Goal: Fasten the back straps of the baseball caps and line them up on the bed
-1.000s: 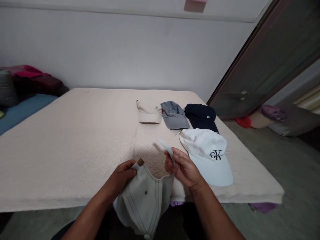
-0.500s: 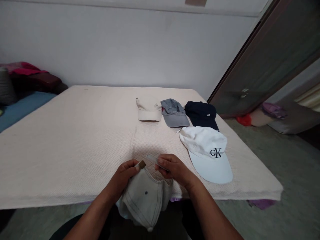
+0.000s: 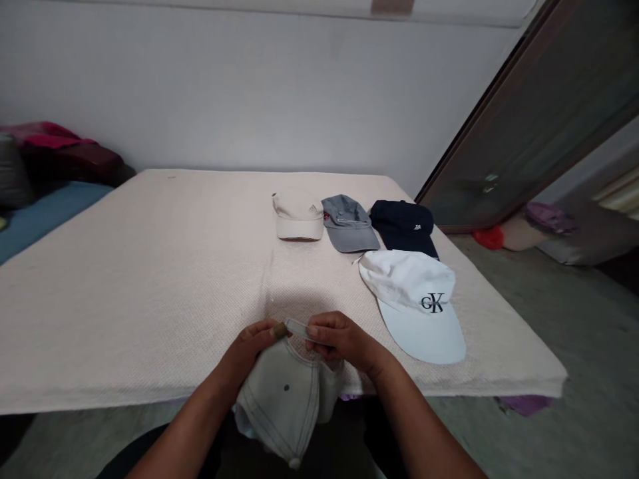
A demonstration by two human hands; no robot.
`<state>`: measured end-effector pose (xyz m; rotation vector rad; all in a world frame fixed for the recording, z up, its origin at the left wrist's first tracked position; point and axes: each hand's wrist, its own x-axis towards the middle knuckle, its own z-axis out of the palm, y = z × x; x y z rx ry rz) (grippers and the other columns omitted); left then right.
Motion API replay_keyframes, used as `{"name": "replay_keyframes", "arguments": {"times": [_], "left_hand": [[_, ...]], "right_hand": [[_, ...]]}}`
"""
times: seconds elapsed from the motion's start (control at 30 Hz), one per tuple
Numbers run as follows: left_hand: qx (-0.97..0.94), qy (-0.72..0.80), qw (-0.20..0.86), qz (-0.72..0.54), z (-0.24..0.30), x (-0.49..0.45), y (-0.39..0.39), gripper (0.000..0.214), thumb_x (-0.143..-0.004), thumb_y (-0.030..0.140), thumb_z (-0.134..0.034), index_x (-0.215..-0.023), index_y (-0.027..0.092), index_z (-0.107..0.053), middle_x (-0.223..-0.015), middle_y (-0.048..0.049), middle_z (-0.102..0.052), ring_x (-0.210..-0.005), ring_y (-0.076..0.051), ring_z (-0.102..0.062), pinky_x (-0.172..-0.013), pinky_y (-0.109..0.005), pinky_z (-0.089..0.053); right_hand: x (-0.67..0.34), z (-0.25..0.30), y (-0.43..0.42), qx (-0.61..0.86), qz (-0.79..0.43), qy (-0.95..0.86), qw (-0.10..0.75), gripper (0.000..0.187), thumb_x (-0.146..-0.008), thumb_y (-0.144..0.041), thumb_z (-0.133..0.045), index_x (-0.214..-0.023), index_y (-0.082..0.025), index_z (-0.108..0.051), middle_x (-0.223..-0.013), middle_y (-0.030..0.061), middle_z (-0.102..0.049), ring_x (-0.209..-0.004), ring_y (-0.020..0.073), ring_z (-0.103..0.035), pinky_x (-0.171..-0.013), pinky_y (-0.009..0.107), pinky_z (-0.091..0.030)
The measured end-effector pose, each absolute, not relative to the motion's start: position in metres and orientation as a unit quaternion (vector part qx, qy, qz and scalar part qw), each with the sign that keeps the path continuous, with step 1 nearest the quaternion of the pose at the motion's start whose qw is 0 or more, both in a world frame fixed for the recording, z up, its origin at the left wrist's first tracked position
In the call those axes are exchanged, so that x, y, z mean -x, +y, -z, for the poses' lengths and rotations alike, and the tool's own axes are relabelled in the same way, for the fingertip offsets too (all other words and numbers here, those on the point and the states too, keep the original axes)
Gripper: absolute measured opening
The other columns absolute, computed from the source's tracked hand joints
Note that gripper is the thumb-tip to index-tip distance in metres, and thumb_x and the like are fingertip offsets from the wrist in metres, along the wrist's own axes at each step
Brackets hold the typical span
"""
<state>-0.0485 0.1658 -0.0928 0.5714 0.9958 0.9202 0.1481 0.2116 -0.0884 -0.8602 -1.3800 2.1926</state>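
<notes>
A pale grey baseball cap (image 3: 280, 402) hangs crown-down at the near edge of the bed, held in both hands with its back opening facing up. My left hand (image 3: 253, 342) is closed on the brown buckle end (image 3: 279, 330) of its back band. Between the fingertips of my right hand (image 3: 339, 338) is the loose light strap (image 3: 297, 328) of the same cap. The strap's tip meets the buckle end; whether it is threaded in, I cannot tell. The cap's brim is mostly hidden below.
On the pale bed cover (image 3: 164, 299) lie a cream cap (image 3: 298, 216), a grey cap (image 3: 351, 226), a navy cap (image 3: 403, 227) and a large white cap (image 3: 414, 299) nearest on the right. A wall (image 3: 249, 100) stands behind, a dark cabinet (image 3: 504, 126) at right.
My right hand has moved slightly left and down, carrying the strap's tip from a small gap to the buckle end. The cap has shifted a little left.
</notes>
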Motion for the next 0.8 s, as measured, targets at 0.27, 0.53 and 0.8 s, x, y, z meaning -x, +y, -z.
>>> {"name": "replay_keyframes", "arguments": {"times": [0.27, 0.53, 0.8], "left_hand": [[-0.263, 0.438, 0.756, -0.409, 0.0946, 0.0467, 0.1655, 0.013, -0.077, 0.029, -0.063, -0.077, 0.016, -0.065, -0.065, -0.0009, -0.065, -0.055, -0.011, -0.056, -0.056, -0.022, -0.041], [-0.27, 0.459, 0.753, -0.387, 0.0947, 0.0416, 0.1644, 0.013, -0.074, 0.029, -0.066, -0.078, 0.017, -0.066, -0.066, -0.0007, -0.066, -0.056, -0.011, -0.057, -0.057, -0.022, -0.041], [-0.281, 0.448, 0.758, -0.382, 0.0949, 0.042, 0.1636, 0.014, -0.075, 0.029, -0.065, -0.077, 0.015, -0.066, -0.066, -0.0012, -0.066, -0.057, -0.01, -0.056, -0.057, -0.021, -0.041]], "right_hand": [[-0.1517, 0.0942, 0.2118, 0.297, -0.76, -0.542, 0.2, 0.033, -0.079, -0.043, -0.057, -0.072, -0.011, -0.059, -0.049, -0.0055, -0.043, -0.04, 0.004, -0.031, -0.039, 0.018, -0.02], [-0.1456, 0.0979, 0.2082, 0.298, -0.717, -0.578, 0.25, 0.03, -0.083, -0.039, -0.053, -0.077, -0.011, -0.061, -0.055, -0.0036, -0.047, -0.047, 0.0048, -0.038, -0.044, 0.018, -0.027], [-0.1454, 0.0927, 0.2067, 0.286, -0.784, -0.515, 0.197, 0.025, -0.076, -0.034, -0.058, -0.067, -0.011, -0.059, -0.048, -0.0047, -0.045, -0.04, 0.0043, -0.035, -0.039, 0.018, -0.022]]}}
